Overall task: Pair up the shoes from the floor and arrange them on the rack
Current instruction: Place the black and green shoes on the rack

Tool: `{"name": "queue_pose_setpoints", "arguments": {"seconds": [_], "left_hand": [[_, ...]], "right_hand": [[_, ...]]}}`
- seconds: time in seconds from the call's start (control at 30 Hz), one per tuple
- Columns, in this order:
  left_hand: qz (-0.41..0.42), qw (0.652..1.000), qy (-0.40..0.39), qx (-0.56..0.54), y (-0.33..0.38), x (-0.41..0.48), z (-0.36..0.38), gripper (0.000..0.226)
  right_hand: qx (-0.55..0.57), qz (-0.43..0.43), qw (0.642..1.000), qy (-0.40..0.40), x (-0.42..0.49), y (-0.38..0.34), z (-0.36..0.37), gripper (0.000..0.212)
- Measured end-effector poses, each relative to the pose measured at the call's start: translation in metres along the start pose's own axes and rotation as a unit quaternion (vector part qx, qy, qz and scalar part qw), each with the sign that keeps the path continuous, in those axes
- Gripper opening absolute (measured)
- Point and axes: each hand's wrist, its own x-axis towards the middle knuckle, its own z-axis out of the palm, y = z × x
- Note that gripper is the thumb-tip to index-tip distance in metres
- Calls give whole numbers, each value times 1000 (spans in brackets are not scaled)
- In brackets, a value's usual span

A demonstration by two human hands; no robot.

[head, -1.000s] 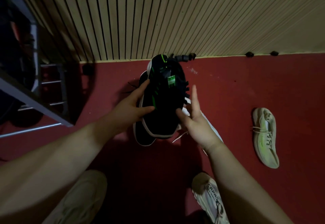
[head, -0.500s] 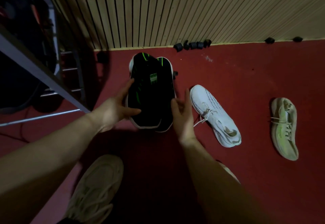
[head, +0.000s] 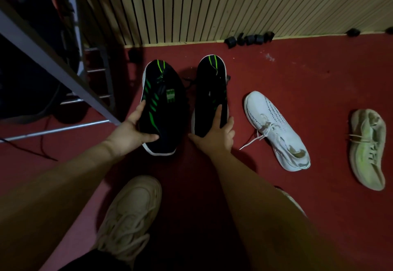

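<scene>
Pairing step in hand. Left hand [head: 133, 131] clamped round heel of black-green shoe [head: 163, 105]. Right hand [head: 214, 134] curled on heel of matching shoe [head: 210, 85], just beside, toes toward far wall. Pair looks matched. Next: swing both left onto rack [head: 53, 62], keep level, clear frame bar. White shoe [head: 276, 130], yellowish shoe [head: 368, 149] lie at right, unpaired.

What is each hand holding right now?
Left hand: grips the heel end of the left black-and-green sneaker.
Right hand: grips the heel end of the right black-and-green sneaker.
</scene>
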Motion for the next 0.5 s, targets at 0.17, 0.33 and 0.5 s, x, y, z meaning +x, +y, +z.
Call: {"name": "queue_pose_setpoints", "arguments": {"seconds": [0.17,0.33,0.5], "left_hand": [[-51,998,-37,-17,1,-5,-4,92],[-43,998,-29,-20,3,-12,-1,99],[-44,999,-25,6,4,-15,0,99]], "right_hand": [[9,-6,999,-40,3,7,-6,114],[51,-31,996,-60,-5,27,-10,112],[54,-61,993,-81,-19,36,-8,111]]}}
